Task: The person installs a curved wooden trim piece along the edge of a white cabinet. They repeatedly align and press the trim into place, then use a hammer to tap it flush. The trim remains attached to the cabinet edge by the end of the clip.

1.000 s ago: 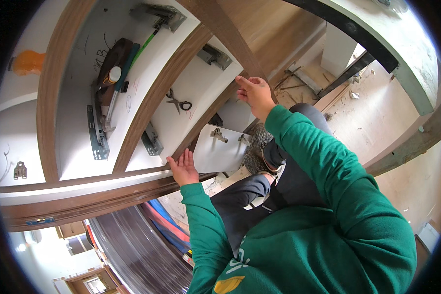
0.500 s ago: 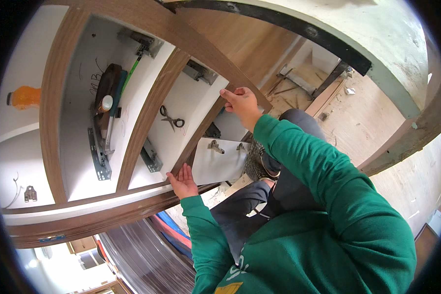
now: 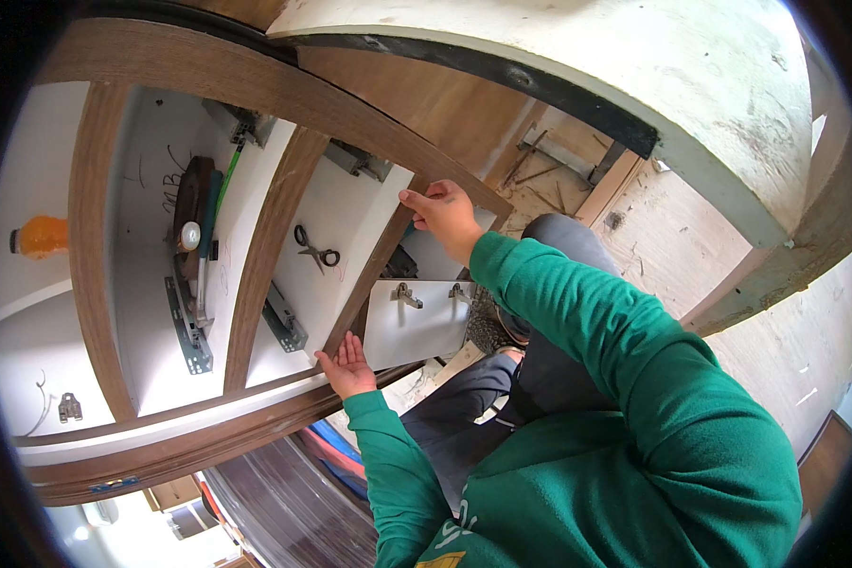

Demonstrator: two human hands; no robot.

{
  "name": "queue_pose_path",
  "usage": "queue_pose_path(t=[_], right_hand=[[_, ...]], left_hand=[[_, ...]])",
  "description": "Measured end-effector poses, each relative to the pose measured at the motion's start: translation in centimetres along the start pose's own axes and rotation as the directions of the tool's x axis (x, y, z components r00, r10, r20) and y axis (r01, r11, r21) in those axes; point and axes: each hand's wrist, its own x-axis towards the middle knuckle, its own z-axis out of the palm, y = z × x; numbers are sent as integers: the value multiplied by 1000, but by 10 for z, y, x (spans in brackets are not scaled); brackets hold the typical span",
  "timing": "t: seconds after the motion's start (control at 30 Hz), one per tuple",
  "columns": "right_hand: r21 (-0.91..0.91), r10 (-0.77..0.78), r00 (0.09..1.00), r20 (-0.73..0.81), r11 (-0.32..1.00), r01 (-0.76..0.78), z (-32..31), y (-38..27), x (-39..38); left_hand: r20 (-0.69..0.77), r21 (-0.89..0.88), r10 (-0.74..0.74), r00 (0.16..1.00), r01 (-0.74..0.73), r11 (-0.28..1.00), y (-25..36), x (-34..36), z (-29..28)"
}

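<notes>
A brown wooden rail (image 3: 374, 269) crosses the front of the cabinet (image 3: 199, 66), along the edge of a white shelf. My right hand (image 3: 445, 220) is at the rail's upper end, thumb and forefinger closed on its edge and the other fingers curled. At the lower end my left hand (image 3: 349, 367) is palm up, fingers stretched out and thumb apart, touching the rail. Black-handled scissors (image 3: 315, 250) lie on the white panel between the rails. Close by are metal drawer runners (image 3: 284, 320). A white door panel (image 3: 412, 327) with metal hinges (image 3: 407, 295) is beyond the rail.
Another compartment holds a hammer (image 3: 204, 275) and other tools. An orange bottle (image 3: 43, 237) stands far left; a loose hinge (image 3: 70, 407) lies below it. A pale curved panel with a black edge (image 3: 502, 71) overhangs the top right. Wood scraps (image 3: 544, 194) litter the floor.
The view has shifted slightly, so the cabinet sits a little lower and further left. Both hands stay at the two ends of the rail.
</notes>
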Motion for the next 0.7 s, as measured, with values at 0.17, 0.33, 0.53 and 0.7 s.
queue_pose_path(t=[0.17,0.33,0.53,0.7], right_hand=[[-17,-21,1000,-4,1000,21,-1,1,0],[2,-4,1000,29,1000,4,-2,-1,1],[14,1,999,34,1000,-2,-2,-4,0],[-14,4,1000,18,1000,-4,-1,-6,0]], left_hand=[[-20,-11,-1,1000,1,1000,0,0,1],[-30,1,8,1000,-8,1000,0,-5,4],[-32,10,15,999,-15,1000,0,-3,2],[-29,-12,-14,999,14,1000,0,1,0]])
